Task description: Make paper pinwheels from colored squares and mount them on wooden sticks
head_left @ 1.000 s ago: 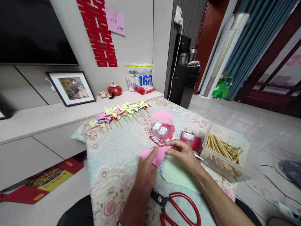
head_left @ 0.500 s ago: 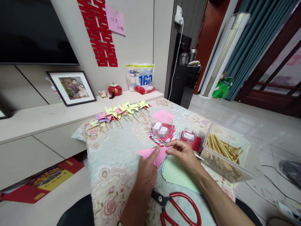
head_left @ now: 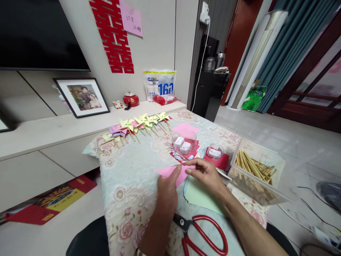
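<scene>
Both hands hold a pink paper sheet (head_left: pixel 167 171) just above the flowered tablecloth (head_left: pixel 133 170). My left hand (head_left: pixel 166 192) pinches its middle, thumb on top. My right hand (head_left: pixel 206 176) pinches the sheet's right edge with fingertips pressed together. Under my right hand lies a stack of pale green paper (head_left: pixel 199 195). Red-handled scissors (head_left: pixel 202 236) lie by my left wrist at the near edge.
A row of paper pinwheels on sticks (head_left: pixel 138 126) lies at the far side. Two clear round tubs (head_left: pixel 184 144) (head_left: pixel 214 152) sit on red paper. A clear plastic box of wooden sticks (head_left: pixel 253 172) stands at the right. More pink paper (head_left: pixel 186 128) lies behind the tubs.
The pink sheet has been flattened and lowered slightly between my hands; my right fingertips slid a little left along its edge. The view shifted slightly.
</scene>
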`<action>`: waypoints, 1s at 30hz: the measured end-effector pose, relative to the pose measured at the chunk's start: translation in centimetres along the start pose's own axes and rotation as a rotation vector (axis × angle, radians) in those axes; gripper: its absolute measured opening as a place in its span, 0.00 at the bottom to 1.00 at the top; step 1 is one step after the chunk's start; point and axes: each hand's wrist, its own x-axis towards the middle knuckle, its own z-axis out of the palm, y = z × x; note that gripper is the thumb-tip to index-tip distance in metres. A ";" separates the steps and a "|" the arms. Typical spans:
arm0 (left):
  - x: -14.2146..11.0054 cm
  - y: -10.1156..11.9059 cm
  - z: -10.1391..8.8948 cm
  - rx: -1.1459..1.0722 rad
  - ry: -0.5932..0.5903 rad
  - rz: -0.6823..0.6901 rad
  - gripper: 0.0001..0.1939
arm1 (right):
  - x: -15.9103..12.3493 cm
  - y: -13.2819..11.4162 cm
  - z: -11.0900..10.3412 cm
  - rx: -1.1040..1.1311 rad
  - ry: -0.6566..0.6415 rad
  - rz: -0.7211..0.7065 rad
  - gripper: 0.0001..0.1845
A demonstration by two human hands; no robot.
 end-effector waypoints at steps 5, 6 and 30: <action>0.0 -0.2 0.0 0.027 -0.054 -0.001 0.10 | -0.1 -0.5 0.4 -0.011 -0.026 0.012 0.08; 0.0 -0.2 0.0 0.029 -0.067 -0.007 0.09 | 0.0 -0.6 0.4 -0.010 -0.020 0.016 0.08; 0.6 -0.3 -0.5 -0.018 -0.059 0.101 0.14 | 0.3 -0.1 -0.3 0.013 -0.034 0.106 0.14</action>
